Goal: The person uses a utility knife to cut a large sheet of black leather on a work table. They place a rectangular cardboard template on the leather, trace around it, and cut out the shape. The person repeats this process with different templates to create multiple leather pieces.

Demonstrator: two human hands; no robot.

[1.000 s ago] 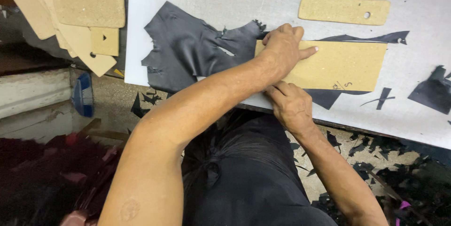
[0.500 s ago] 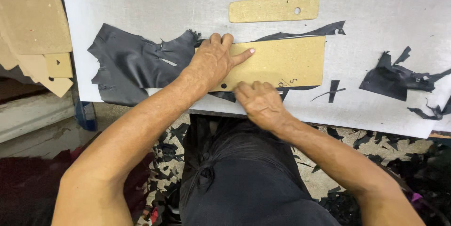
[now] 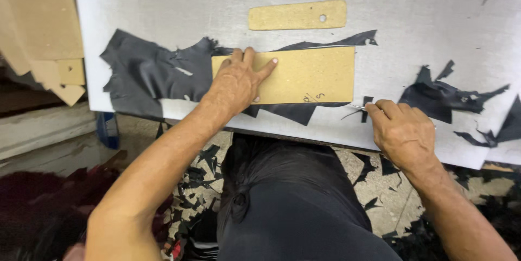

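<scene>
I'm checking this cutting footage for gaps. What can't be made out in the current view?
- Head view: the thin blade shows only its tip; the right hand hides the rest.
- Head view: the black leather under the tan rectangular template is covered by it and by the left hand.
- Head view: the stacked tan templates are cut off by the left and top edges.
</scene>
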